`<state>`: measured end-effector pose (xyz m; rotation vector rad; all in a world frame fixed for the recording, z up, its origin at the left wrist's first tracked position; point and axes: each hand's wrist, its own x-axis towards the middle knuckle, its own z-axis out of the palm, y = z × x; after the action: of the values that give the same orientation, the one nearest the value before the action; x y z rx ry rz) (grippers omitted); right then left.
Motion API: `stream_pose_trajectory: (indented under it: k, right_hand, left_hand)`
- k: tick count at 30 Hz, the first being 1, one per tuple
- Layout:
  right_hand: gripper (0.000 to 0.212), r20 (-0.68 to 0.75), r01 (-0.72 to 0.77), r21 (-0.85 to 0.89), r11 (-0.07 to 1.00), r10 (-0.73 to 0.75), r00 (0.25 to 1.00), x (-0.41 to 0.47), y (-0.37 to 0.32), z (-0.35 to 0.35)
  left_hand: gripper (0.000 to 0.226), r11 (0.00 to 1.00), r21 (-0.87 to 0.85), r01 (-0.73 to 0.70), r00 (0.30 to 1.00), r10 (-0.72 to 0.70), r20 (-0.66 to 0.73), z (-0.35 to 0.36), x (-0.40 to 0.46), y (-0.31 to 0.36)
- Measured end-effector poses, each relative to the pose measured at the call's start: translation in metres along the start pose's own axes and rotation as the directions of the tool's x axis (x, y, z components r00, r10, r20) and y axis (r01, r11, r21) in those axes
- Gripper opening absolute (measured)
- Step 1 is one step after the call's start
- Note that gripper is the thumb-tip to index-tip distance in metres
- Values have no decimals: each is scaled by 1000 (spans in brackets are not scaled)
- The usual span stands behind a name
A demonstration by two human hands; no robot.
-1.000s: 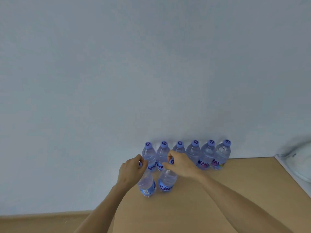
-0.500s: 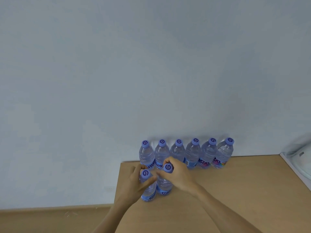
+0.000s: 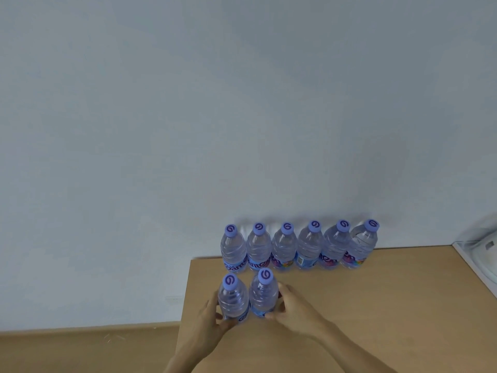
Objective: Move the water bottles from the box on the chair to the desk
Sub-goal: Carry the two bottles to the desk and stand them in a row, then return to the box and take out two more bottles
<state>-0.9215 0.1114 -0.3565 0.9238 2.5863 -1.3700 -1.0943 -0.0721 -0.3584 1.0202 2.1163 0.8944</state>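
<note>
Below centre of frame: left hand (image 3: pixel 208 317) curled round front-left bottle (image 3: pixel 233 301), right hand (image 3: pixel 294 309) curled round front-right bottle (image 3: pixel 263 296), both bottles upright and side by side on wooden worktop (image 3: pixel 363 305); just behind, row of six bottles (image 3: pixel 298 247) upright along wall (image 3: pixel 188 117); at right edge, white object (image 3: pixel 484 254), partly cut off

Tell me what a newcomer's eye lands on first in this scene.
Six water bottles with purple caps stand in a row along the wooden desk's far edge, against the pale wall. In front of the row's left end, the left hand and right hand each grip one of two front bottles standing side by side.
</note>
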Motion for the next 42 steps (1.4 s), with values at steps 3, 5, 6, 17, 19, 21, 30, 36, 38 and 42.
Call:
stream_pose_trajectory:
  k: [3,5,6,17,19,21,30,36,38,42]
  right_hand:
    - [65,3,-17,19,1000,17,1000,8,0,6]
    - [61,-9,-16,35,999,16,1000,14,-2,4]
    - [59,-22,-17,33,999,18,1000,17,-3,3]
    - [70,7,-70,-3,998,70,998,41,-12,-13]
    - [74,9,-65,2,998,65,998,40,-13,-13]
    - [74,11,-68,-6,998,68,998,39,-15,-14]
    - [31,-164,-66,-162,985,39,986,17,-28,-40]
    - [33,-350,-72,-97,993,34,936,-10,-52,-57]
    - [33,-395,-73,-114,991,23,919,-22,-60,-58]
    - [36,-503,-99,-143,985,14,864,-56,-73,-65]
  left_hand:
    - [71,1000,-22,16,999,-15,29,-3,6,1]
    - [74,999,-38,17,999,-16,28,-5,12,0]
    - [76,999,-46,12,1000,-11,21,-5,17,0]
    - [75,998,-52,28,998,-25,51,-12,56,5]
    - [75,998,-57,37,999,-34,41,-11,55,3]
    - [77,997,-53,51,998,-49,35,-11,53,4]
    - [50,994,47,-102,994,104,-46,-48,34,30]
    - [27,957,79,-277,955,284,-87,-92,32,70]
    - [25,932,84,-353,930,359,-79,-101,33,84]
    - [24,879,70,-471,880,474,-35,-105,37,116]
